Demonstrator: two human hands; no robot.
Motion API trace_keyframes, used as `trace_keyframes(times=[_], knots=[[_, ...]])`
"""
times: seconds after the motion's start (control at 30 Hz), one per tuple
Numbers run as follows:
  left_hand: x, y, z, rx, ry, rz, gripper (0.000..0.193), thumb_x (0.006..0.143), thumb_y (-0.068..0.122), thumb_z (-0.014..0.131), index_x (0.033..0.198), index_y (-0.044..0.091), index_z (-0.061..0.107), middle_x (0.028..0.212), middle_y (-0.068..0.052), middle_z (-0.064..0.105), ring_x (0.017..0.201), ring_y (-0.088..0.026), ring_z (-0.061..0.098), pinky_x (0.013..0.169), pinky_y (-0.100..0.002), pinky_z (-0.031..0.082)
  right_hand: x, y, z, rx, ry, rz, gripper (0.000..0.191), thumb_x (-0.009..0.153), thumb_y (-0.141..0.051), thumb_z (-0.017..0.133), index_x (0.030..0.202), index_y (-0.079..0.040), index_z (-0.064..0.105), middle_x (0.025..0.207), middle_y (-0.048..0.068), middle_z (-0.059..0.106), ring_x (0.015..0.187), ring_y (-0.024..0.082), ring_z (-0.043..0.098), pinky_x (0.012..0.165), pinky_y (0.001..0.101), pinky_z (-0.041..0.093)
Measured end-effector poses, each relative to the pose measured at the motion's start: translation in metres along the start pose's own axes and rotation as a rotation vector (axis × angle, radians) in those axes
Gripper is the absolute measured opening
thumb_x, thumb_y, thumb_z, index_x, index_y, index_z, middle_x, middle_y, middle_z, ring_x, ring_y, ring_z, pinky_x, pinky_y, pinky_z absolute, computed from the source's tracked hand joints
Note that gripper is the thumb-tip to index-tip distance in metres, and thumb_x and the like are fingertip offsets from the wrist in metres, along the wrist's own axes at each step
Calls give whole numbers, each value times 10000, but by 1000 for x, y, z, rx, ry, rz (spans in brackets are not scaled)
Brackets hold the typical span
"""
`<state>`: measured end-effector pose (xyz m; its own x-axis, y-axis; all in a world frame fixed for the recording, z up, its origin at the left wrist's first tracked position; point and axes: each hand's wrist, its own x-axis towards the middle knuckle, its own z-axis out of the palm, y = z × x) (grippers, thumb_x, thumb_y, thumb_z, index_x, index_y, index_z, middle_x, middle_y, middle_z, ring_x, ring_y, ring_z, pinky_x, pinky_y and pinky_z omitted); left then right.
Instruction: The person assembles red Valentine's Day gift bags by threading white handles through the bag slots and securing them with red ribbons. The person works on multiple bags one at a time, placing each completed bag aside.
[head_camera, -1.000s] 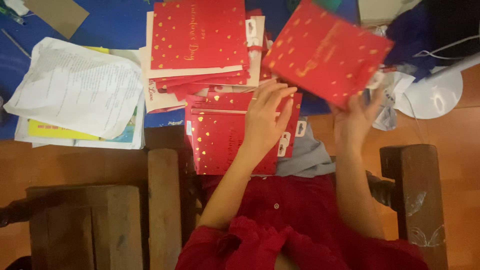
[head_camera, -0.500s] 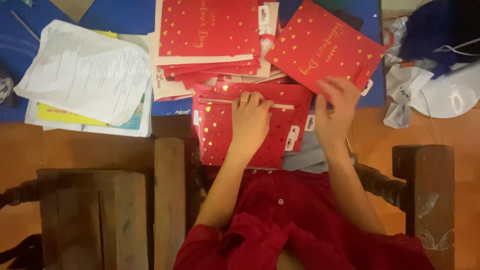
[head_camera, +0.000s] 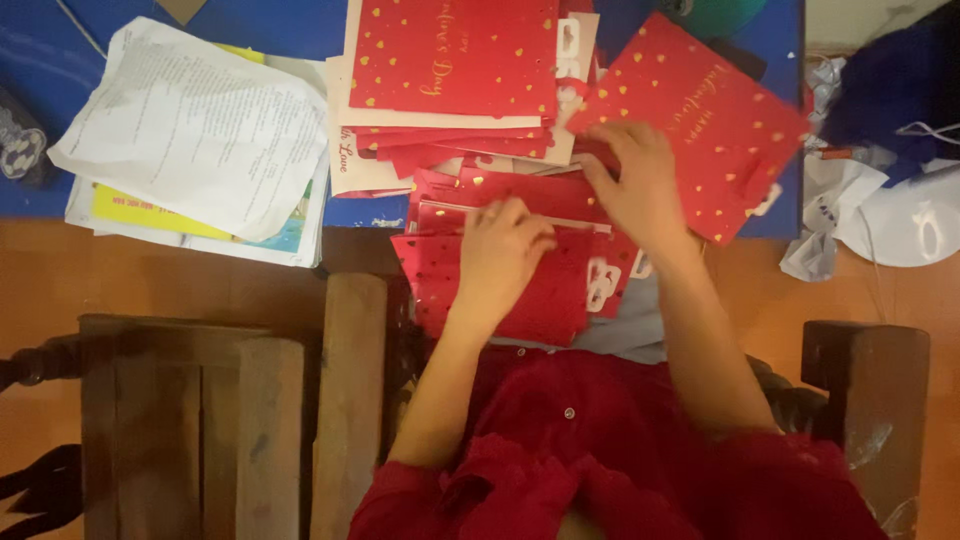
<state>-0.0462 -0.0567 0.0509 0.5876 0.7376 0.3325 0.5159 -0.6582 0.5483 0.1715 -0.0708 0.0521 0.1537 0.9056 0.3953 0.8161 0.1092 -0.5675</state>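
Blue table (head_camera: 260, 20): right hand (head_camera: 640, 185) grips red bag (head_camera: 700, 120) (gold hearts).

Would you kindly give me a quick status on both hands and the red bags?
Left hand flat on lap bag. Right hand on tilted bag. Bag stack beyond, papers left.
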Motion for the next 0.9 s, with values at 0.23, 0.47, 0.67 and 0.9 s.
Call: trace_keyframes(times=[0.23,0.47,0.67,0.9], knots=[[25,-12,8,16,260,34,287,869,220,797,1147,179,737,1028,-19,604,1066,-254,577,1028,-471,409,2,28,-13,-27,-37,241,249,1050,-235,695,1225,-57,703,1148,173,660,1084,371,621,936,487,480],[29,-19,42,16,309,92,350,915,175,771,1258,183,697,1112,-19,587,1116,-244,568,1143,-503,377,45,29,18,-368,173,-130,119,896,-158,786,981,-82,753,1067,105,678,1028,354,603,913,496,458],[25,-23,48,28,320,82,346,940,187,753,1277,183,676,1129,-31,588,1133,-268,561,1138,-478,385,40,14,5,69,171,-91,18,989,-7,709,1001,-11,698,1055,86,704,966,249,660,838,377,521],[28,-17,46,-10,356,25,409,943,173,761,1329,186,626,1096,-45,576,1090,-277,560,1080,-460,414,30,-5,1,730,59,254,101,1141,-87,615,1112,9,614,915,29,668,770,60,583,699,236,469]])
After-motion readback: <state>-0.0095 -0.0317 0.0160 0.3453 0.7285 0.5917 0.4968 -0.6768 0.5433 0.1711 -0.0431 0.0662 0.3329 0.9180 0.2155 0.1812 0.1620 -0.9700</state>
